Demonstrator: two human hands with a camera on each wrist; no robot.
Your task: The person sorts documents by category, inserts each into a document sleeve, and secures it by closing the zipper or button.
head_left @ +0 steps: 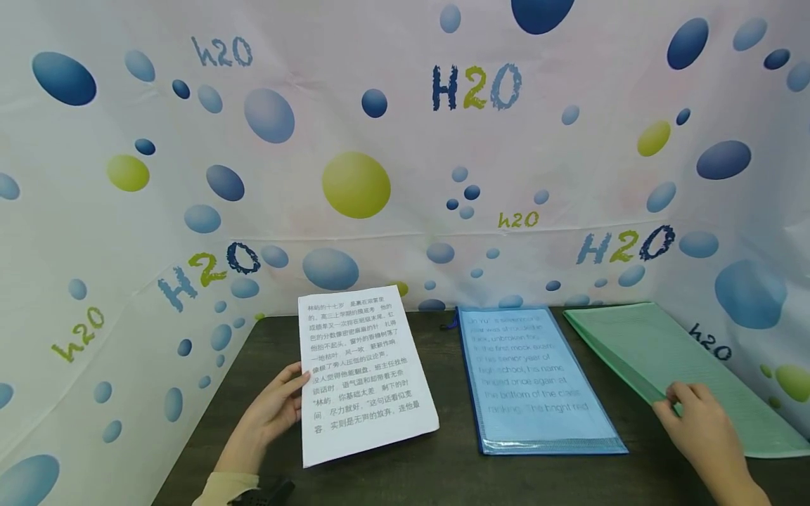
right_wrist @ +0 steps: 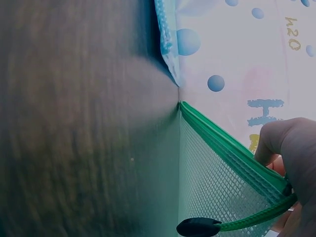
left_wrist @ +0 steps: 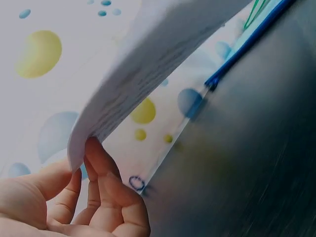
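My left hand [head_left: 272,411] pinches the left edge of a white sheet of paper [head_left: 367,372] printed with Chinese text, held tilted above the dark table. Seen in the left wrist view, the sheet [left_wrist: 133,74] bends where thumb and fingers meet on its edge. On the right, my right hand [head_left: 705,429] grips the left, zipped edge of a green mesh zipper pouch [head_left: 690,365]. That edge is lifted in the right wrist view, where a green pull cord [right_wrist: 256,215] with a black end [right_wrist: 198,227] hangs beside the fingers.
Between the hands, a blue zipper pouch [head_left: 531,379] lies flat with an English-text sheet inside. The dark tabletop [head_left: 253,351] ends at a white backdrop [head_left: 405,42] with coloured dots and "H2O" lettering. A dark object [head_left: 275,492] sits by the left wrist.
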